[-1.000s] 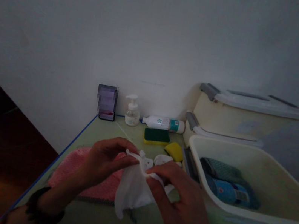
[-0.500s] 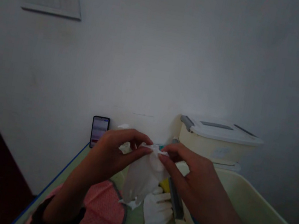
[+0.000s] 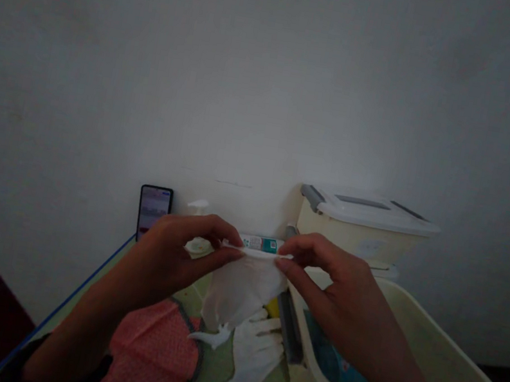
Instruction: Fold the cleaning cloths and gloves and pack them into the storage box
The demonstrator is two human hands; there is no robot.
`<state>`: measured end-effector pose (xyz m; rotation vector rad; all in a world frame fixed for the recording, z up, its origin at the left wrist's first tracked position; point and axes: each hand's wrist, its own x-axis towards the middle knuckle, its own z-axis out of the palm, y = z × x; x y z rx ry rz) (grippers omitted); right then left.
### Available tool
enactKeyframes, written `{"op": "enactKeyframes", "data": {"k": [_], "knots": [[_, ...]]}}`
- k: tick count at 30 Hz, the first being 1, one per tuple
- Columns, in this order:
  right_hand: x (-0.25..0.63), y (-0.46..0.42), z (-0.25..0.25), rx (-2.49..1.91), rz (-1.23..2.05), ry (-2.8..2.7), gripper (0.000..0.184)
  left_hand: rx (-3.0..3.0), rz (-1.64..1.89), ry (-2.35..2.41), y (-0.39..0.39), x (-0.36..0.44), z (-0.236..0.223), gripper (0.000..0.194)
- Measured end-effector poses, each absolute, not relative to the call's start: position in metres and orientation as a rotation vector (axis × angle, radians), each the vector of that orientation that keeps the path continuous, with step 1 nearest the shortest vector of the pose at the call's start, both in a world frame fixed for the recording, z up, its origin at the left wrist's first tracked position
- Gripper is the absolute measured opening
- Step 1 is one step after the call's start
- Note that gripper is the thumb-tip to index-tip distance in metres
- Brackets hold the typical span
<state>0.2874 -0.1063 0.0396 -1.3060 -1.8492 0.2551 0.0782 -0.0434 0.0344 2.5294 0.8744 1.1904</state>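
Note:
A thin white disposable glove (image 3: 241, 290) hangs between my hands, its cuff edge pulled nearly straight. My left hand (image 3: 189, 248) pinches the left end of that cuff between thumb and fingers. At the other end, my right hand (image 3: 325, 281) pinches the rim the same way. The glove's fingers dangle crumpled at the bottom. Just below lies a second white glove (image 3: 250, 363), flat on the green tabletop (image 3: 216, 377), its fingers towards the tub. A pink cloth (image 3: 153, 356) with a dark edge is spread under my left forearm.
On the right stands an open cream tub (image 3: 444, 373) with a blue item (image 3: 342, 369) inside. Behind it is a lidded storage box (image 3: 355, 237). A phone (image 3: 154, 210) leans on the wall, beside a pump bottle (image 3: 198, 207). A white-and-teal package (image 3: 263, 244) and something yellow (image 3: 272, 308) are partly hidden.
My hands have moved apart, stretching the glove's cuff from a bunched pinch into a wide, straight edge. The view has shifted slightly to the right and down.

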Motion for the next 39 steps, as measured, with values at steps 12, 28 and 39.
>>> {"op": "enactKeyframes", "data": {"k": [12, 28, 39], "knots": [[0.2874, -0.1101, 0.0422, -1.302, 0.345, -1.984, 0.005, 2.619, 1.293, 0.769, -0.0439, 0.0794, 0.0344, 0.017], [0.2884, -0.1108, 0.043, -1.255, 0.276, -1.975, 0.011, 2.625, 1.174, 0.655, -0.0486, 0.0764, 0.0383, 0.017], [0.2884, -0.1121, 0.0449, -1.255, 0.28, -1.992, 0.013, 2.633, 1.122, 0.744, -0.0465, 0.0776, 0.0388, 0.011]]}}
